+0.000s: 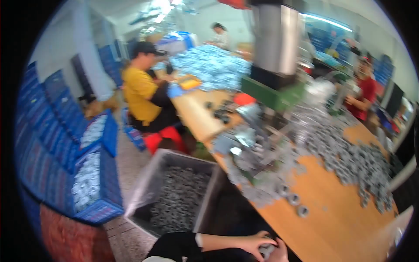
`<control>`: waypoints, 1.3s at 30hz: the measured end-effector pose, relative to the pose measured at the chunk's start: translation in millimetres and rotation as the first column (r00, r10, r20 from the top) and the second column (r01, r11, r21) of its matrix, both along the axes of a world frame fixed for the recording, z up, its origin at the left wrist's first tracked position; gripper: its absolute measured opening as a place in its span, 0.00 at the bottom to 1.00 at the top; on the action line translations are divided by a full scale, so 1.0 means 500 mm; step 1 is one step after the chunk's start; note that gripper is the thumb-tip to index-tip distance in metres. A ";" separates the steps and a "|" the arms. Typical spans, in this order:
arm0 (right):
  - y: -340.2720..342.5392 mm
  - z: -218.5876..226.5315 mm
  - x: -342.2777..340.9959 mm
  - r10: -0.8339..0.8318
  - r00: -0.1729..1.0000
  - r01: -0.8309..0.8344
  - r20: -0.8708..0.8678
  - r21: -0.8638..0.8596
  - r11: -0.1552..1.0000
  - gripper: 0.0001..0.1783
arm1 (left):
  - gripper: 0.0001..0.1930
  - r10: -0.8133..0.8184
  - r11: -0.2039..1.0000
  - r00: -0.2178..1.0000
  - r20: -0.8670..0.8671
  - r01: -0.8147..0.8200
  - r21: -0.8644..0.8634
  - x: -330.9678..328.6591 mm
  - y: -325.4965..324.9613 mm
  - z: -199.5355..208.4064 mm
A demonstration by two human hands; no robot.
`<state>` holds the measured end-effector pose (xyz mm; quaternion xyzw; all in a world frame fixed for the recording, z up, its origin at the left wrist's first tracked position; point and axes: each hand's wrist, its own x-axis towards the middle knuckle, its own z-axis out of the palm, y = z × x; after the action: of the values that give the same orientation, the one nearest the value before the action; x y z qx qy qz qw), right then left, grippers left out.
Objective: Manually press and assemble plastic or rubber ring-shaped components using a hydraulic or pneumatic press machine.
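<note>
At the lower edge, beside the near side of the wooden table (314, 227), my two hands meet around a small grey ring-shaped part (266, 250). My left hand (254, 245) grips it from the left with bent fingers. From the right, my right hand (280, 252) closes on the same part, and some of its fingers are cut off by the frame's edge. A few similar grey rings (293, 199) rest on the tabletop, close to a press-like machine (275, 56) with a silver column and a green body. A large heap of grey parts (349, 153) spreads over the table's right side.
Left of my hands, a grey bin (142, 194) holds many grey parts. Stacked blue crates (48, 131) line the left side. A person in yellow (142, 94) sits at the table's far left; another in red (368, 89) works at right. Pale blue packets (209, 65) are piled behind.
</note>
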<state>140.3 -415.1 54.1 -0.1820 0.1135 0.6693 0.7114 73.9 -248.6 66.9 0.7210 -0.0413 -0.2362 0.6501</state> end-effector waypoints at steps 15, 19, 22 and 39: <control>0.197 0.002 -0.028 -0.061 0.998 0.057 0.025 0.120 0.991 0.29 | 0.41 0.066 0.984 0.954 0.292 -0.111 0.140 -0.058 0.176 -0.010; 0.274 0.042 -0.061 0.104 0.984 -0.091 0.144 -0.094 0.991 0.34 | 0.39 0.198 0.877 0.810 0.553 -0.398 0.269 -0.131 0.216 -0.028; 0.325 0.041 -0.088 0.281 0.949 -0.285 0.144 0.009 0.958 0.34 | 0.39 0.376 0.817 0.764 0.523 -0.541 0.202 -0.207 0.236 -0.025; 0.043 -0.036 0.031 0.222 0.660 0.091 0.718 -0.369 0.925 0.29 | 0.36 0.391 0.634 0.895 -0.213 -0.095 0.768 -0.345 0.422 -0.233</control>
<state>155.7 -393.6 36.2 -0.5766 -0.0704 0.5261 0.6211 -98.6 -37.6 -49.5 0.8641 0.2771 -0.2686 0.3232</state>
